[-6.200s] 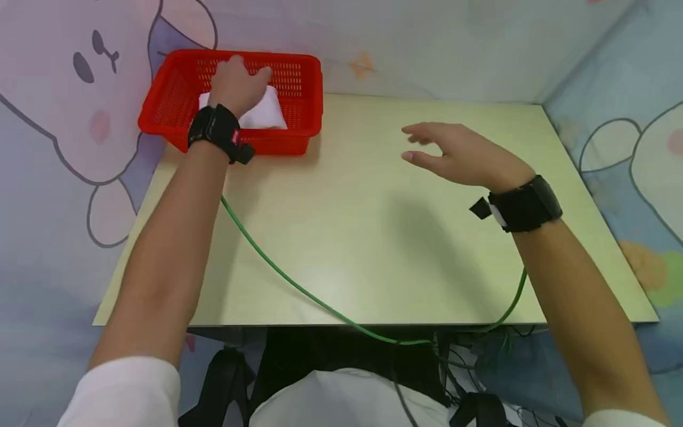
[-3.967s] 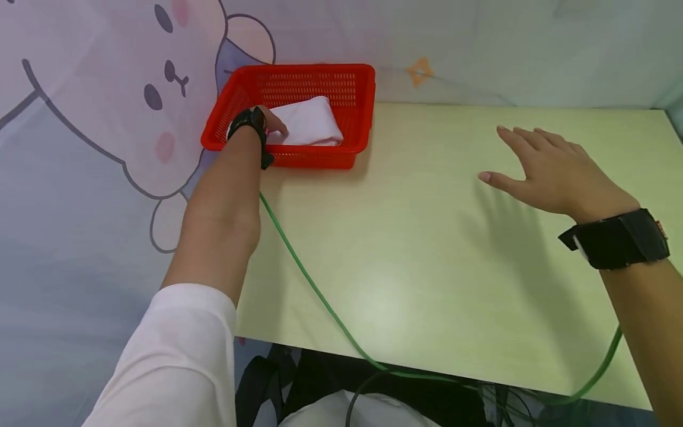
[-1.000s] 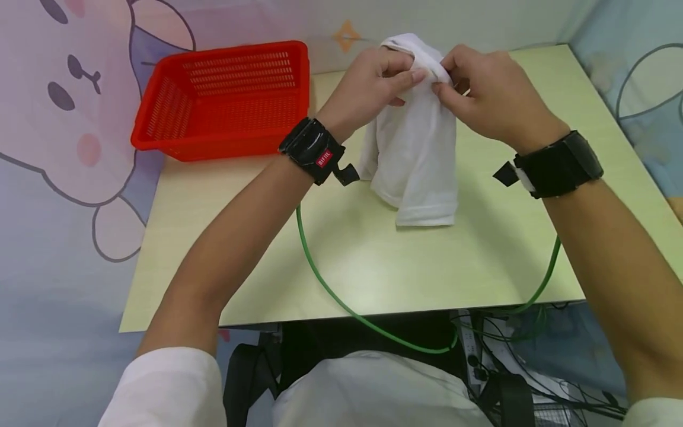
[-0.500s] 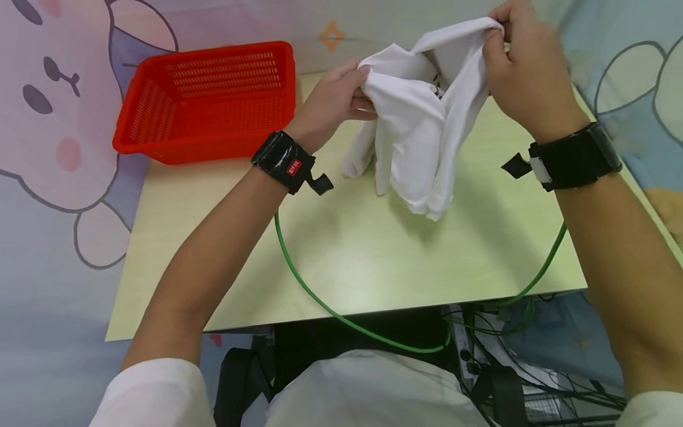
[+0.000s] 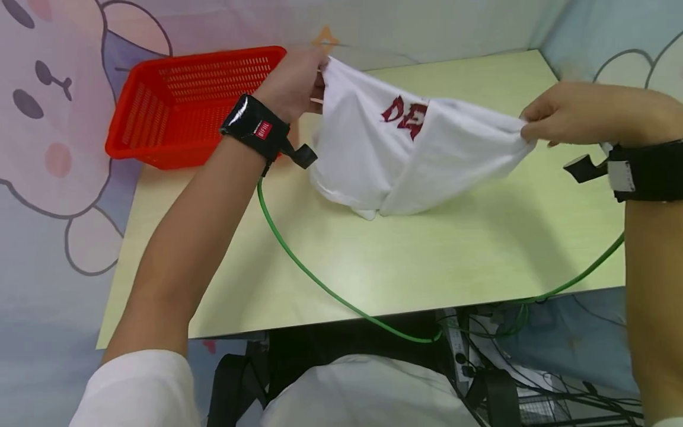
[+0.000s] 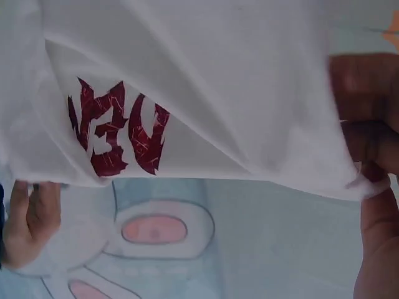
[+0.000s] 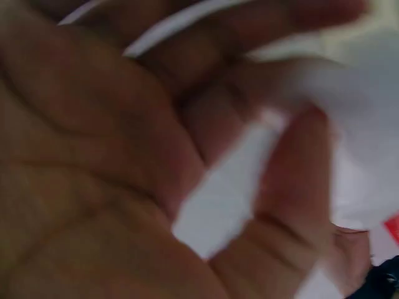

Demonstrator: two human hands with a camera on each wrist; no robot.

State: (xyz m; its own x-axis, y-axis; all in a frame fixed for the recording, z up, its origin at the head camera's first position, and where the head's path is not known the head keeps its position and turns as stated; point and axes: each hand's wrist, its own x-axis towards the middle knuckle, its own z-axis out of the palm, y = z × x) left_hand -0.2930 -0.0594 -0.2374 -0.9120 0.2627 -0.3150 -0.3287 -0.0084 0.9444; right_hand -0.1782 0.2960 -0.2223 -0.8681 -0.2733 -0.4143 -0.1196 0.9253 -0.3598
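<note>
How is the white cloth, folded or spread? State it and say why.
Partly spread: the left hand and right hand hold the white cloth between them, but a fold crosses it beside the red lettering.

A pale yellow table [image 5: 453,255] stands near the back wall [image 5: 459,26], a soft glare on its top. That wall is lilac and grey, with a large cartoon animal [image 5: 32,142] at left and 1 orange star [image 5: 326,38]. The right wall [image 5: 573,44] is light blue. Dark cables [image 5: 578,396] tangle below, near a power strip [image 5: 456,341].
</note>
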